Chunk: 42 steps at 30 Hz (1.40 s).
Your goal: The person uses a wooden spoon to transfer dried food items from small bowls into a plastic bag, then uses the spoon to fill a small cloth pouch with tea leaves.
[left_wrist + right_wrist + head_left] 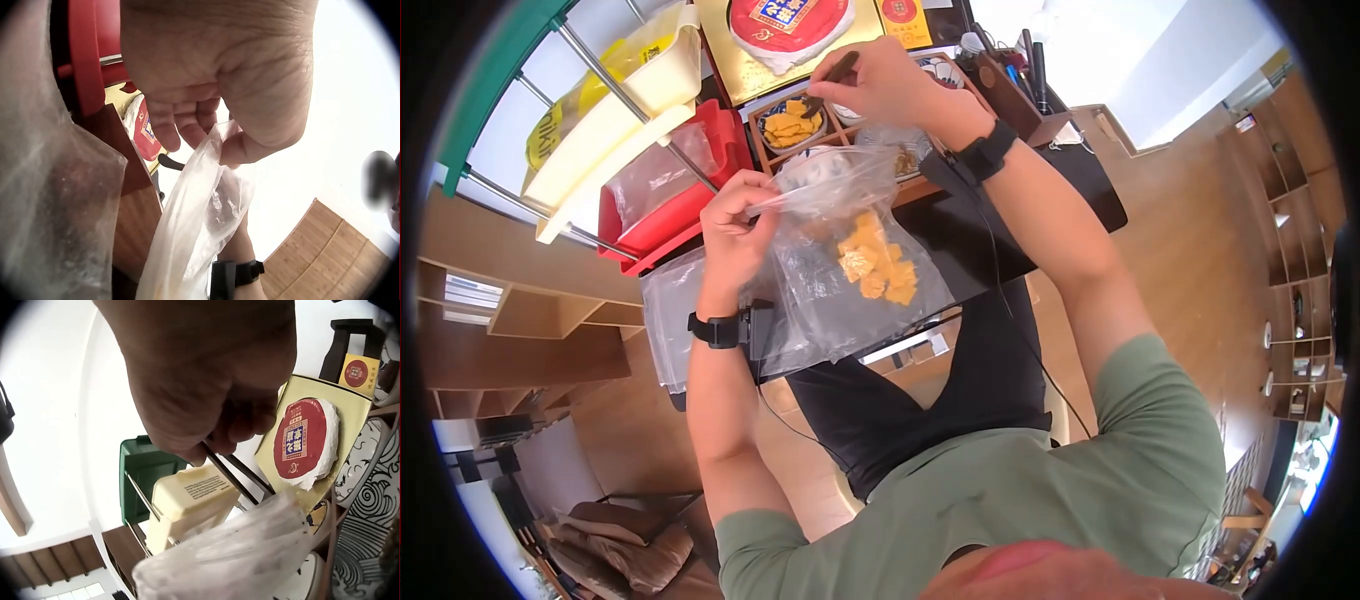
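My left hand (738, 220) pinches the rim of a clear plastic bag (194, 212) between thumb and fingers. Flat yellow-orange pieces (878, 262) lie inside the bag, on the dark table. Above a patterned bowl (768, 143) of similar yellow pieces (790, 127), my right hand (890, 85) grips dark, slim tongs (234, 478), their two arms side by side. The tips point down at the bowl in the head view; in the right wrist view the bag hides their ends. The bowl sits in a compartment of a wooden divided tray (840, 133).
A red bin (725, 140) and a cream bin (600, 150) on a metal rack stand at the left. Behind the tray lies a red-labelled round package (790, 25) on a gold board (720, 60). A wooden pen holder (1010, 105) is at the right. More clear plastic (675, 320) covers the table's left.
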Available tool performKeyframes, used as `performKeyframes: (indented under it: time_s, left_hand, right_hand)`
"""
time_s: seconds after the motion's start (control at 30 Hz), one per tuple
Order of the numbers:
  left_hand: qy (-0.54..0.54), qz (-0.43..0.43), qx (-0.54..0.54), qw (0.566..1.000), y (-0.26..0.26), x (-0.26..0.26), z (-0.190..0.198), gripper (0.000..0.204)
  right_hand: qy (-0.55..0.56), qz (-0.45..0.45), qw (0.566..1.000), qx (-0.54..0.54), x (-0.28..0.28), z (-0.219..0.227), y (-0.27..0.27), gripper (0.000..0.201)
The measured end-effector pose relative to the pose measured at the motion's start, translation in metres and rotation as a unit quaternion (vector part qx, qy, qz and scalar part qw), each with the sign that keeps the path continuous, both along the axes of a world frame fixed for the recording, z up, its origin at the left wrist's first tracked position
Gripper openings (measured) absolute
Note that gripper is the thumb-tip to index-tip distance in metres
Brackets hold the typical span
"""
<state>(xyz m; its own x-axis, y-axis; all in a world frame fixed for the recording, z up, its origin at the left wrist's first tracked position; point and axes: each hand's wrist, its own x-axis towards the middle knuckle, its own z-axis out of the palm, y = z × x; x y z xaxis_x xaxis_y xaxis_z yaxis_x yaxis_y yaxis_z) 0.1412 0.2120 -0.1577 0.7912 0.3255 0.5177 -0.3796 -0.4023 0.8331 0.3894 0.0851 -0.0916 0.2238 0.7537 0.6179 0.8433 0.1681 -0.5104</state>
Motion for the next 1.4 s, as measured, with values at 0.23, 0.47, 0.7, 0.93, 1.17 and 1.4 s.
performKeyframes:
  time_s: [0.23,0.47,0.7,0.93,1.17,1.4]
  left_hand:
    - [-0.003,0.003,0.001,1.0,-0.001,0.001,0.003,0.017]
    - [-0.015,-0.007,0.001,1.0,0.0,0.002,0.002,0.018]
    - [-0.016,-0.013,0.021,1.0,0.003,0.002,0.001,0.019]
    - [-0.004,-0.007,-0.007,1.0,0.002,0.003,0.0,0.019]
    - [-0.014,-0.009,-0.008,1.0,0.003,0.003,-0.001,0.02]
    - [-0.015,-0.01,0.005,1.0,0.008,0.004,-0.006,0.019]
  right_hand:
    - [-0.021,0.057,0.997,-0.054,-0.007,-0.003,0.015,0.019]
    - [-0.026,0.071,0.993,-0.091,-0.007,-0.015,0.025,0.017]
    - [-0.014,0.052,0.991,-0.121,-0.006,-0.019,0.03,0.02]
    - [0.018,0.057,0.991,-0.118,-0.005,-0.025,0.038,0.019]
    - [0.031,0.023,0.999,-0.008,0.005,-0.025,0.035,0.021]
    - [0.153,0.017,0.985,0.071,0.03,-0.017,0.004,0.015]
